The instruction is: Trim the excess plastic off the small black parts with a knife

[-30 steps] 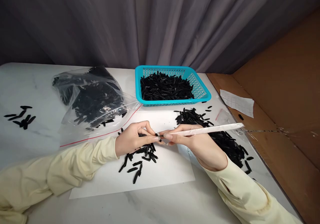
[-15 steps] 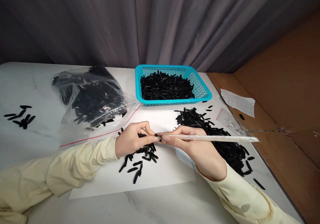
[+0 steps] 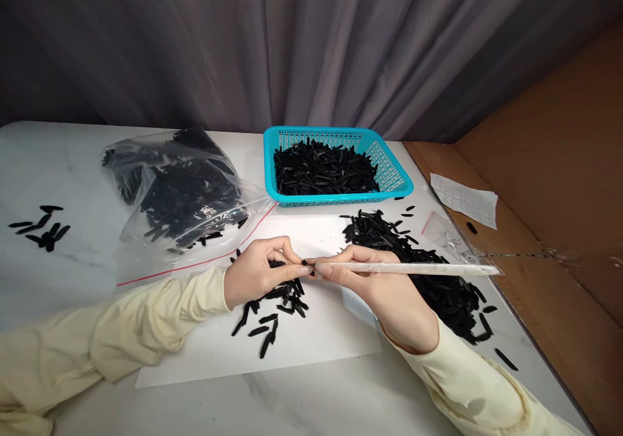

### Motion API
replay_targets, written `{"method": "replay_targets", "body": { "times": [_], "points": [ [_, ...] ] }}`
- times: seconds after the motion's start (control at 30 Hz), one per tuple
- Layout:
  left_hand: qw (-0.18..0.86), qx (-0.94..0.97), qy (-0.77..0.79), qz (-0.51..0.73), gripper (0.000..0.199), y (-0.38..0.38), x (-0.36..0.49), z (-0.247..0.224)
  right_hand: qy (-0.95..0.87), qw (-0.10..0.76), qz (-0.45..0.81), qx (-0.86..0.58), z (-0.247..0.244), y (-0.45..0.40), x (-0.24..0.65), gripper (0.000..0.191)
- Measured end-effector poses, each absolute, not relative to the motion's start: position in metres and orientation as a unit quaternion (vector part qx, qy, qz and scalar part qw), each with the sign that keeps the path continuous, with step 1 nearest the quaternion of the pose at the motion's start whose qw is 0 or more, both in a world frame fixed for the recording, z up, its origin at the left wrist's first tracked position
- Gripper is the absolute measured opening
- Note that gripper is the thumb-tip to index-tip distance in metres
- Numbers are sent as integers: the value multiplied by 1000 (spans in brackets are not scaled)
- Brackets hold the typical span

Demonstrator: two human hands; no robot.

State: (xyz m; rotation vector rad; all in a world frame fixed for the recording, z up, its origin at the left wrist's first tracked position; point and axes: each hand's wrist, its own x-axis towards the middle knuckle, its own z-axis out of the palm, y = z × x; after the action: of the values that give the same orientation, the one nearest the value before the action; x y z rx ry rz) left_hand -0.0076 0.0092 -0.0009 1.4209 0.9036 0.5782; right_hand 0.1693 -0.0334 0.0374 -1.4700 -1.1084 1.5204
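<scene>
- My left hand [image 3: 261,270] pinches one black strip [image 3: 305,263], inboard of the tabletop's [image 3: 189,410] near edge; apparently unfinished.
- My right hand [image 3: 377,287] grips the white tool [image 3: 428,269] (tip near the strip).
- Strip heap [image 3: 440,287], right edge: probably untreated.
- Blue basket [image 3: 335,198], far edge: holds strips, finish state unclear.

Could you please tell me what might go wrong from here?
The left hand pinches a small black piece right beside the right hand, which holds a slim white-handled tool; a slip could jab the left hand, though the tool's tip is hard to make out.
The right hand is also close to the pile of black strips; a nudge might scatter some.
Loose black strips lie below on the white sheet, where a dropped piece could get lost.
</scene>
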Motion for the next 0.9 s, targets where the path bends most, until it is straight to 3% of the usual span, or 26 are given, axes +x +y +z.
{"method": "replay_targets", "body": {
  "times": [0.9],
  "points": [
    [624, 620, 403, 253, 22, 9, -7, -1, -441, 358, 585, -579, 36, -32, 171, 17]
  ]
}}
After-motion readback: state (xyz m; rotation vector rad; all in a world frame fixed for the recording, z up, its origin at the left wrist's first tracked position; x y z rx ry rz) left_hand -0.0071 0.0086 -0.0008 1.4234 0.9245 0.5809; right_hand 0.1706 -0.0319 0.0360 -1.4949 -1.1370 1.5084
